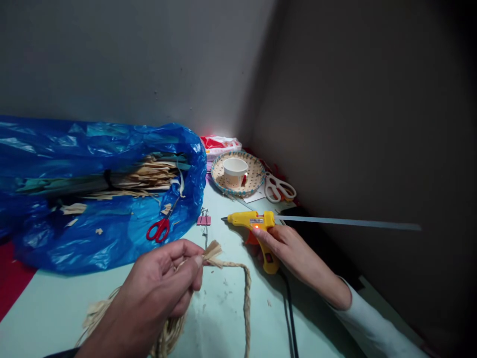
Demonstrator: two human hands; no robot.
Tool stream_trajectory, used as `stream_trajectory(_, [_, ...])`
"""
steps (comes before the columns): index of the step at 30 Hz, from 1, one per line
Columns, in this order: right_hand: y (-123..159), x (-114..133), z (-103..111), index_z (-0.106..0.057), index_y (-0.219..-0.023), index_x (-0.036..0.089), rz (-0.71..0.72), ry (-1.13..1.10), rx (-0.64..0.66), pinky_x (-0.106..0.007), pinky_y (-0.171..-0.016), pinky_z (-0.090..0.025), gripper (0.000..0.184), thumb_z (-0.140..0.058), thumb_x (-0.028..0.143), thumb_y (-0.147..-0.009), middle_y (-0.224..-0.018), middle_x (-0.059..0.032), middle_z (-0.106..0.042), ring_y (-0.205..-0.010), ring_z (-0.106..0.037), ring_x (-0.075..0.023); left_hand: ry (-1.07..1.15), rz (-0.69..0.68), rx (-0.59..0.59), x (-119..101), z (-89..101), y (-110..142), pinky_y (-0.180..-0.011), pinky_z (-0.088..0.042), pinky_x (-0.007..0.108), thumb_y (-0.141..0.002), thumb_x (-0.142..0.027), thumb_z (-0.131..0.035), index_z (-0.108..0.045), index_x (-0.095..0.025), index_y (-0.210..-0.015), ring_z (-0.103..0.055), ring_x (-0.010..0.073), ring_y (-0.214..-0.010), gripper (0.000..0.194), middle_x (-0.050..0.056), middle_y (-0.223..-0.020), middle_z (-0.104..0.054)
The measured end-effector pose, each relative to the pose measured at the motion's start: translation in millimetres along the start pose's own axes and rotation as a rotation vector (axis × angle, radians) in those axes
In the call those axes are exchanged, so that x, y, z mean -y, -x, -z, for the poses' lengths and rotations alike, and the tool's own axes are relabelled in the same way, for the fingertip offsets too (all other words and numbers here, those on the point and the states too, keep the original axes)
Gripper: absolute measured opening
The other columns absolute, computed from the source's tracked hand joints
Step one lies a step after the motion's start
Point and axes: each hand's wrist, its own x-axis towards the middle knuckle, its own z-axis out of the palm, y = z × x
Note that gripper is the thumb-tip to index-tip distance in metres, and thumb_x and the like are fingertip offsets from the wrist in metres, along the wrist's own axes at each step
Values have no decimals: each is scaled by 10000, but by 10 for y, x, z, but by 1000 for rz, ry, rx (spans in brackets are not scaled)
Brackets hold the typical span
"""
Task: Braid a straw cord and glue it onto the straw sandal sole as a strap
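My left hand [156, 288] pinches the frayed end of a braided straw cord [247, 293] between thumb and fingers. The cord runs right from the fingertips, then bends down past the bottom edge. Beneath this hand hangs a looped bundle of cord [169, 335], partly hidden. My right hand [285, 246] is wrapped round the handle of a yellow hot glue gun [244, 219], whose nozzle points left, above and apart from the cord end. A small light glows on its side. From its back sticks a long translucent glue stick [346, 222].
A blue plastic bag [112, 248] with dried leaf strips [156, 174] lies left, red-handled scissors [158, 229] on it. Further back are a pink binder clip [203, 220], a woven tray [219, 181] bearing a white cup [235, 171], and white-handled scissors [278, 189]. Walls rise behind and right.
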Motion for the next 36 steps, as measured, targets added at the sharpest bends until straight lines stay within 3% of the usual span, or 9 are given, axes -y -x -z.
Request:
stream_trajectory(3, [66,37,57,-504,-525,209,15,325,-173,-307,-524,-227,543,-464,537,-956,-494,-28,-466,-479,-396,-155,13,19,-29,-51,-63,30,-462,-129,224,-718,-479,-741,-630,-162,-746,-263,42,-453,337,-90,-548,-481])
stream_trajectory(6, [145,68,54,-490,-534,211,8,529,-261,-316,-524,-137,454,-501,430,-932,-473,-21,-422,-437,-316,-139,-6,41,-45,-91,-122,51,-446,-136,217,-696,-453,-734,-638,-162,-746,-262,44,-431,311,-89,-512,-486])
stream_trajectory(9, [213,164,33,-612,-725,172,151,572,-274,-304,-519,-218,331,-479,369,-955,-599,-64,-562,-494,-427,-169,-12,71,-65,-99,-156,53,-439,-161,207,-716,-431,-709,-609,-188,-697,-248,53,-410,264,-119,-415,-397])
stream_trajectory(12, [239,357,3,-664,-1038,143,481,327,-222,-309,-681,-418,236,-502,311,-1000,-900,-93,-687,-765,-599,-204,-20,89,-73,-85,-170,34,-445,-175,196,-690,-421,-716,-585,-184,-651,-274,43,-407,273,-105,-433,-431])
stream_trajectory(14, [225,494,-30,-666,-1121,160,580,143,-135,-302,-819,-441,203,-571,285,-993,-1017,-70,-688,-942,-608,-197,-31,94,-71,-70,-175,16,-438,-182,189,-665,-407,-729,-591,-177,-637,-292,43,-417,270,-91,-460,-454])
stream_trajectory(18, [180,644,-104,-694,-1026,151,641,70,-19,-307,-884,-411,123,-601,217,-981,-967,-42,-665,-974,-576,-182,-36,59,-74,-38,-183,-19,-406,-203,182,-664,-355,-716,-570,-200,-591,-290,47,-390,224,-110,-420,-413])
stream_trajectory(25, [182,597,-113,-679,-967,152,641,134,-5,-357,-875,-393,129,-602,254,-990,-900,-29,-659,-916,-569,-187,-10,85,-75,1,-177,-54,-401,-193,180,-652,-335,-733,-582,-200,-601,-286,51,-397,209,-107,-428,-429])
stream_trajectory(29, [160,576,-145,-679,-890,141,762,193,-53,-362,-798,-397,162,-582,210,-1000,-830,-27,-643,-818,-533,-175,-40,76,-59,13,-160,-64,-440,-226,198,-651,-341,-726,-588,-186,-605,-323,69,-439,213,-80,-468,-471])
stream_trajectory(36, [105,539,-186,-717,-964,125,1073,366,-103,-389,-753,-395,292,-436,131,-1046,-842,-55,-706,-811,-517,-194,-16,97,13,15,-107,-110,-418,-180,200,-664,-333,-716,-552,-197,-590,-295,50,-369,225,-100,-430,-434])
